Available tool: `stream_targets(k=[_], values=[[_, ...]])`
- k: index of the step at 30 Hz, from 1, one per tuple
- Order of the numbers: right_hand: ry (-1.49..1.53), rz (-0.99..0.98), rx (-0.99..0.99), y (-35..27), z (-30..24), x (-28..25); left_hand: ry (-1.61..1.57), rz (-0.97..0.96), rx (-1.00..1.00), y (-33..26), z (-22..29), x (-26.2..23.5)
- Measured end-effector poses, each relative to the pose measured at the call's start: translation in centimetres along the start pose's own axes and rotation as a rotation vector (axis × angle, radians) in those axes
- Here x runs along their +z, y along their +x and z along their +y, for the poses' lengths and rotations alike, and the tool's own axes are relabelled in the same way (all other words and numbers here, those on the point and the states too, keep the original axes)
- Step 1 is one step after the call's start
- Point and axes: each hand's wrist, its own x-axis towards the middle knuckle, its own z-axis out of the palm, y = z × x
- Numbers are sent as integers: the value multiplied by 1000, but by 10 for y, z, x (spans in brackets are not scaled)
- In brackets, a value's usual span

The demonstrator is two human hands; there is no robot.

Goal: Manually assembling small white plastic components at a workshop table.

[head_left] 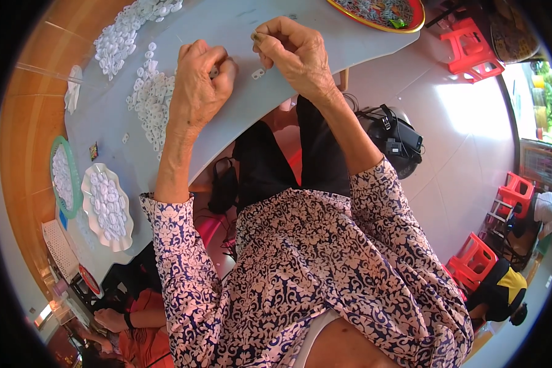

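A person in a blue-and-white patterned blouse sits at a pale grey table (239, 37), seen from above, with both forearms reaching away from the body to the table's near edge; the left hand (199, 83) is curled into a loose fist, fingers pressed together around something small that shows only as a pale glint at the forefinger, too hidden to name; the right hand (294, 52) sits just right of it, thumb and forefinger pinched tight at the tips, though what they pinch is too small to tell; the two hands are near each other but not touching; a single white ring (258, 74) lies flat on the table between them, just beside the right hand; a loose heap of the same white rings (152, 101) spreads left of the left hand, and a second heap (119, 37) lies farther off, toward the far left corner; on the table's left end sit a white scalloped dish (107, 208) filled with rings and, left of it, a green-rimmed plate (64, 178) also holding rings; a red-rimmed tray (380, 13) rests at the far right of the table; beyond the table, on a pale tiled floor (460, 141), stand red stools (472, 46), and a dark helmet (395, 138) lies near the person's right elbow; other people sit at the lower left and lower right edges.
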Motion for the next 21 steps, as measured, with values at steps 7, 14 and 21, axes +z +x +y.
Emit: stream_targets(k=[7,14,21], values=[[-44,-62,11,-1,-4,1,157,-27,49,-2,3,-5],[-128,-120,-5,-3,-3,2,-405,45,-155,5,21,-9],[-214,-163,-35,-5,-8,2,-347,-44,-85,6,12,-9]])
